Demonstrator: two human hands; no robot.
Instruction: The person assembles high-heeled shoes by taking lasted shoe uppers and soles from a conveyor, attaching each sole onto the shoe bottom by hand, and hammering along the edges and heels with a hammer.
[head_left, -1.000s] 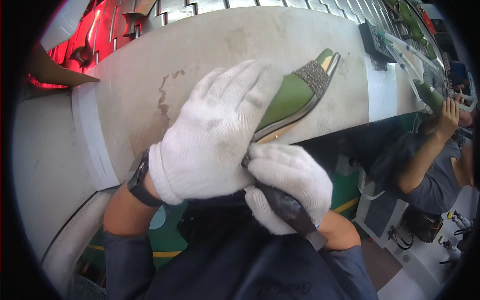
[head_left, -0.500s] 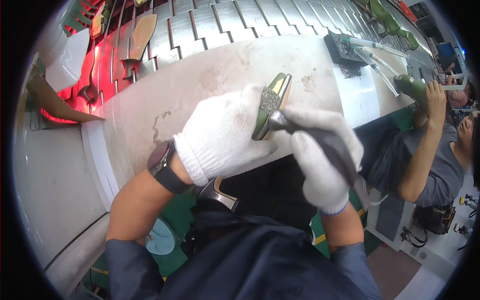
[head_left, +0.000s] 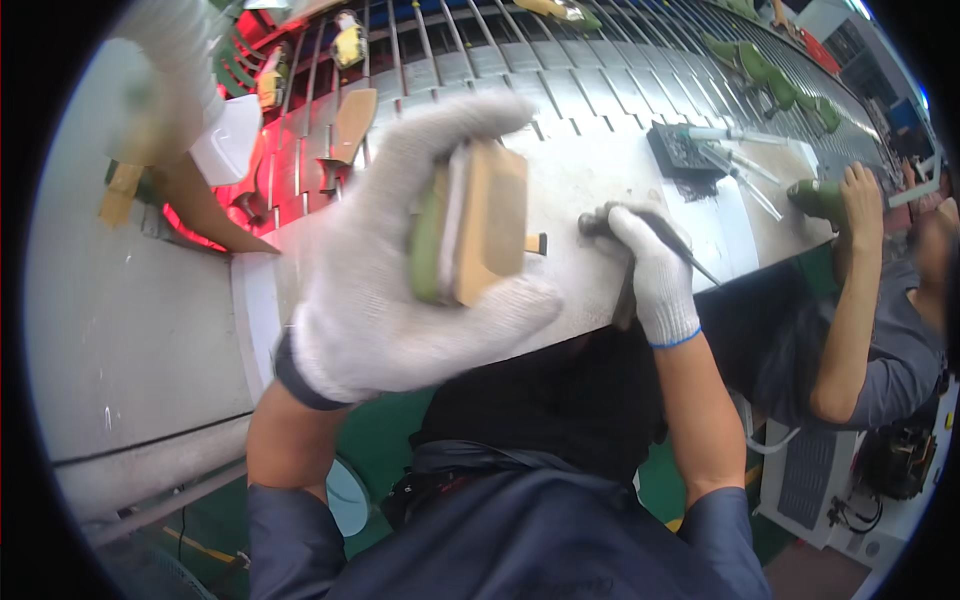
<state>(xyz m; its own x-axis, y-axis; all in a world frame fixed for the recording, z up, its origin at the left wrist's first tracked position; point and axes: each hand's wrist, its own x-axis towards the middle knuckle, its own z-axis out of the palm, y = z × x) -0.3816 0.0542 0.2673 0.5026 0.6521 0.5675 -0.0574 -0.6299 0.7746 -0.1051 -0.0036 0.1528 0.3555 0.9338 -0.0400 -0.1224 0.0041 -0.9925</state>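
My gloved left hand (head_left: 370, 270), blurred by motion, is raised and closed around a green shoe last (head_left: 428, 245). A tan, sole-like face (head_left: 495, 225) on the last is turned up, with a pale layer between them. Part of the last is hidden by the palm. Just beyond it shows a small dark and gold tip (head_left: 537, 243); whether it belongs to the same piece I cannot tell. At the worktable (head_left: 570, 290), my gloved right hand (head_left: 655, 275) is wrapped round a dark hammer, its rounded metal head (head_left: 592, 223) low over the tabletop.
A slatted conveyor (head_left: 460, 70) runs along the far side, with a tan heeled sole (head_left: 354, 125) and green lasts (head_left: 760, 75) on it. A dark block (head_left: 685, 160) holding brushes or syringe-like tools stands at the far right. A co-worker's hand (head_left: 860, 195) holds another green last.
My left hand has lifted the last off the tabletop toward me and turned it. The hammer has moved right, away from the last, still in my right hand.
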